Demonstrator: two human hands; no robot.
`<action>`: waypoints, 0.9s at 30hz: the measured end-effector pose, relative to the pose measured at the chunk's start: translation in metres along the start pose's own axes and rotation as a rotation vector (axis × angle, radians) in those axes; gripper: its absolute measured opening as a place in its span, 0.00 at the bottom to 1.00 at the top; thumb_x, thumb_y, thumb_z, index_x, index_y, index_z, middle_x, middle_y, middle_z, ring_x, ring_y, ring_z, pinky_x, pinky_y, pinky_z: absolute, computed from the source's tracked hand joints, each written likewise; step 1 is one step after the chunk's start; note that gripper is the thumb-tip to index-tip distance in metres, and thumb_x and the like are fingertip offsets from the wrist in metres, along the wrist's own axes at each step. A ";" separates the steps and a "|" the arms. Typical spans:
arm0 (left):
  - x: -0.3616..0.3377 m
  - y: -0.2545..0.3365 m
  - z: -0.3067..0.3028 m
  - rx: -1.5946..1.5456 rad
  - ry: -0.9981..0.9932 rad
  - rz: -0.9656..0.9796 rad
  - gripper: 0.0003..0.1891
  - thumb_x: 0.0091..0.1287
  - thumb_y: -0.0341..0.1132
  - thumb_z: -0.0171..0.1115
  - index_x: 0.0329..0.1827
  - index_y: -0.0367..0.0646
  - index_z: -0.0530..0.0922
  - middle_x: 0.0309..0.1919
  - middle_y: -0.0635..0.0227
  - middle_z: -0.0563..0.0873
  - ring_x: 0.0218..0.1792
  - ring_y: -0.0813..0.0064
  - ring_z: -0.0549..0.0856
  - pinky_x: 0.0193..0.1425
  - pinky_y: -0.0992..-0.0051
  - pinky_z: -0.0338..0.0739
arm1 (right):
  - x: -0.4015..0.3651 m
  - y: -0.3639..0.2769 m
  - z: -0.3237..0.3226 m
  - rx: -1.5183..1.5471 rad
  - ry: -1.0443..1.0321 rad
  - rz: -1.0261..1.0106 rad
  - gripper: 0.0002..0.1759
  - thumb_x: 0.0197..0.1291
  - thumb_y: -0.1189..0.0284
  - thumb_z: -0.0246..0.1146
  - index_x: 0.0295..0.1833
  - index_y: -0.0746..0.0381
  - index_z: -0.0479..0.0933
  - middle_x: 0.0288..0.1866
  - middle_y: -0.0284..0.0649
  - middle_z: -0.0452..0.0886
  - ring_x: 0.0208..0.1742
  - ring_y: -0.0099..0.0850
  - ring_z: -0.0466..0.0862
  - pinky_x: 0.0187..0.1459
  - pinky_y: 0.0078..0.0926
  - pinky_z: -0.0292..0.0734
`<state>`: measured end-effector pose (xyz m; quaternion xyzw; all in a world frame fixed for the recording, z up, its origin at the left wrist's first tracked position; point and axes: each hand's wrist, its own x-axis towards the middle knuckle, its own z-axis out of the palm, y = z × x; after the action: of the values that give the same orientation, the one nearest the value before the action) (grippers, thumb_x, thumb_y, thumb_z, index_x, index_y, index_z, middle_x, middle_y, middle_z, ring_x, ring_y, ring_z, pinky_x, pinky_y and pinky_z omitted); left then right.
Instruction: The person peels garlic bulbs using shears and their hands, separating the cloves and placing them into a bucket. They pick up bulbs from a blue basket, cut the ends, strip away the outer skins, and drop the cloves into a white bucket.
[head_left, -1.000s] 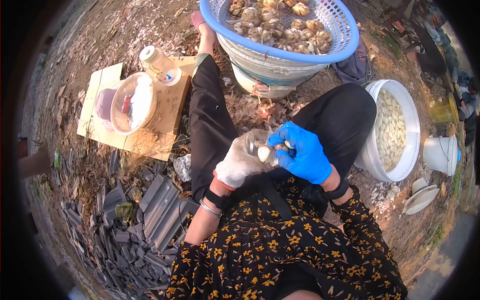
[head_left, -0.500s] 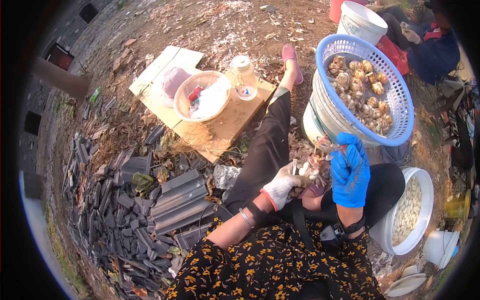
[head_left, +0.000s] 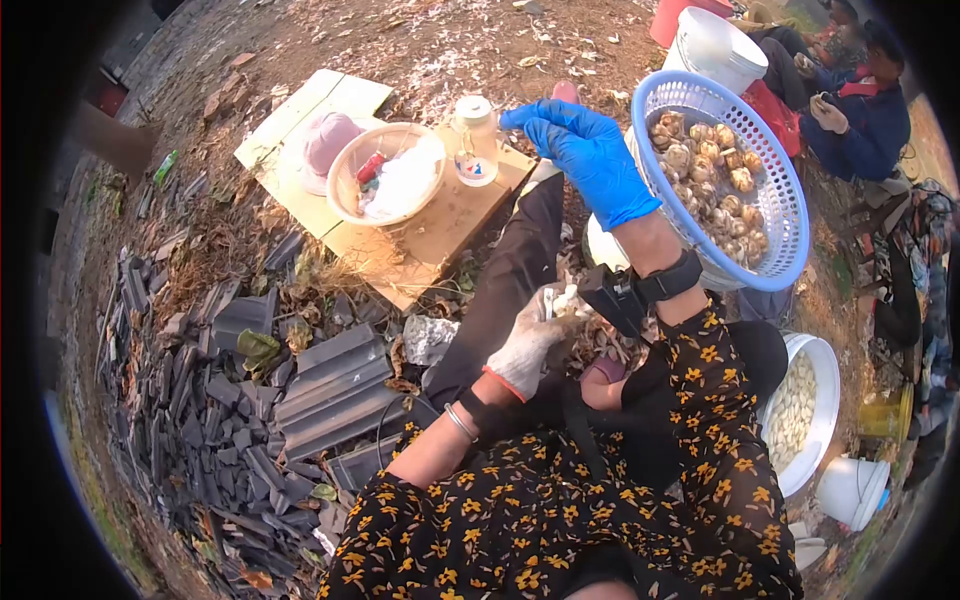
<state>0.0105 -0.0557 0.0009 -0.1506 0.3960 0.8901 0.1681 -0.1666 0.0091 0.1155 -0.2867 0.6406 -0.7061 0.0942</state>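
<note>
My left hand, in a whitish knit glove with a red cuff edge, is curled round peeled garlic cloves. A thin pale strip stands upright by its thumb. My right hand, in a blue rubber glove, is stretched forward over my leg. Its fingers reach out near the lidded plastic jar, with nothing visible in them. Close to my right wrist is a blue plastic basket holding unpeeled garlic bulbs, set on a white bucket. Garlic skins lie beneath my hands.
A wooden board bears a pink cap and a small basket. Broken roof tiles are heaped at left. A white bucket of peeled cloves stands at right. Another person sits at back right.
My right hand has swung forward and left, away from my left hand; the garlic skins it held no longer show in it. My left hand still holds cloves. The view has shifted slightly.
</note>
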 end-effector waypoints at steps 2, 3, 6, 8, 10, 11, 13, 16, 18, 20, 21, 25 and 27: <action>0.005 0.003 0.006 0.026 -0.018 0.039 0.20 0.64 0.23 0.65 0.59 0.40 0.74 0.47 0.72 0.84 0.44 0.83 0.83 0.46 0.82 0.78 | -0.045 -0.002 -0.025 0.003 0.097 0.123 0.11 0.69 0.75 0.59 0.51 0.66 0.85 0.45 0.32 0.87 0.44 0.17 0.80 0.50 0.18 0.76; 0.006 0.002 0.010 0.065 -0.017 0.065 0.22 0.63 0.22 0.66 0.60 0.39 0.74 0.48 0.71 0.84 0.46 0.82 0.83 0.49 0.81 0.78 | -0.068 -0.006 -0.042 -0.146 0.046 0.246 0.12 0.67 0.76 0.59 0.51 0.65 0.85 0.46 0.32 0.87 0.46 0.17 0.80 0.52 0.19 0.76; 0.012 -0.014 0.010 0.181 -0.104 0.169 0.25 0.61 0.21 0.68 0.63 0.39 0.73 0.50 0.70 0.84 0.50 0.80 0.83 0.55 0.79 0.78 | -0.131 0.000 -0.055 -0.169 0.041 0.313 0.14 0.63 0.75 0.61 0.53 0.63 0.84 0.48 0.33 0.87 0.48 0.21 0.81 0.54 0.25 0.75; 0.014 -0.020 0.013 0.324 -0.108 0.233 0.26 0.60 0.21 0.68 0.63 0.38 0.73 0.51 0.68 0.84 0.50 0.79 0.83 0.55 0.78 0.79 | -0.164 0.012 -0.055 -0.219 0.066 0.366 0.13 0.62 0.73 0.62 0.52 0.62 0.84 0.49 0.35 0.86 0.48 0.24 0.82 0.54 0.27 0.76; 0.013 -0.028 0.010 0.367 -0.112 0.235 0.26 0.60 0.22 0.69 0.63 0.38 0.73 0.51 0.68 0.84 0.50 0.78 0.83 0.55 0.78 0.79 | -0.184 0.008 -0.044 -0.432 0.086 0.331 0.14 0.60 0.67 0.66 0.48 0.62 0.82 0.45 0.42 0.85 0.47 0.35 0.84 0.52 0.32 0.78; 0.014 -0.035 0.004 0.336 -0.125 0.210 0.26 0.60 0.22 0.69 0.63 0.37 0.73 0.51 0.67 0.84 0.50 0.78 0.84 0.55 0.77 0.79 | -0.191 0.005 -0.035 -0.530 0.077 0.333 0.15 0.59 0.65 0.67 0.48 0.62 0.80 0.43 0.44 0.83 0.46 0.39 0.84 0.50 0.33 0.78; 0.015 -0.035 0.010 0.329 -0.138 0.194 0.26 0.60 0.22 0.69 0.62 0.36 0.74 0.51 0.67 0.85 0.49 0.78 0.84 0.54 0.77 0.80 | -0.203 0.008 -0.024 -0.664 0.111 0.252 0.17 0.58 0.63 0.68 0.47 0.62 0.77 0.40 0.46 0.81 0.43 0.44 0.83 0.47 0.36 0.78; 0.007 -0.025 0.022 0.362 -0.106 0.111 0.24 0.55 0.20 0.69 0.56 0.37 0.76 0.43 0.67 0.87 0.41 0.78 0.86 0.45 0.77 0.83 | -0.212 0.011 -0.020 -0.671 0.155 0.217 0.16 0.59 0.64 0.68 0.47 0.61 0.76 0.36 0.45 0.79 0.35 0.41 0.82 0.40 0.35 0.77; 0.014 -0.037 0.008 0.428 -0.100 0.204 0.23 0.47 0.19 0.73 0.49 0.37 0.79 0.38 0.69 0.86 0.37 0.80 0.84 0.42 0.77 0.82 | -0.215 0.015 -0.020 -0.605 0.154 0.219 0.14 0.61 0.63 0.66 0.44 0.61 0.75 0.34 0.44 0.79 0.34 0.40 0.81 0.39 0.34 0.77; 0.011 -0.035 0.006 0.343 -0.097 0.110 0.22 0.46 0.18 0.73 0.46 0.37 0.79 0.37 0.69 0.86 0.36 0.80 0.84 0.41 0.76 0.82 | -0.215 0.017 -0.021 -0.600 0.107 0.250 0.15 0.62 0.60 0.65 0.42 0.62 0.75 0.35 0.47 0.80 0.36 0.45 0.82 0.41 0.36 0.78; 0.010 -0.034 0.004 0.350 -0.100 0.090 0.22 0.46 0.18 0.74 0.45 0.37 0.79 0.37 0.68 0.86 0.36 0.79 0.85 0.41 0.75 0.82 | -0.217 0.020 -0.022 -0.594 0.086 0.284 0.15 0.61 0.60 0.65 0.42 0.62 0.75 0.35 0.47 0.80 0.37 0.46 0.82 0.42 0.37 0.78; 0.001 -0.022 0.001 0.412 -0.190 -0.029 0.20 0.54 0.21 0.68 0.52 0.38 0.78 0.38 0.62 0.88 0.35 0.68 0.88 0.41 0.73 0.83 | -0.232 0.041 -0.029 -0.578 0.046 0.288 0.12 0.63 0.64 0.65 0.45 0.61 0.79 0.38 0.45 0.83 0.38 0.39 0.84 0.43 0.33 0.78; 0.002 -0.009 0.001 0.309 -0.357 -0.078 0.22 0.62 0.30 0.67 0.60 0.40 0.76 0.43 0.60 0.90 0.37 0.60 0.90 0.41 0.72 0.83 | -0.235 0.040 -0.030 -0.397 0.089 0.304 0.13 0.67 0.64 0.63 0.50 0.61 0.80 0.41 0.42 0.84 0.41 0.34 0.84 0.46 0.30 0.78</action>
<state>0.0123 -0.0491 -0.0051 0.0215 0.4854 0.8242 0.2909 0.0002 0.1453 0.0097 -0.1689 0.8058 -0.5562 0.1129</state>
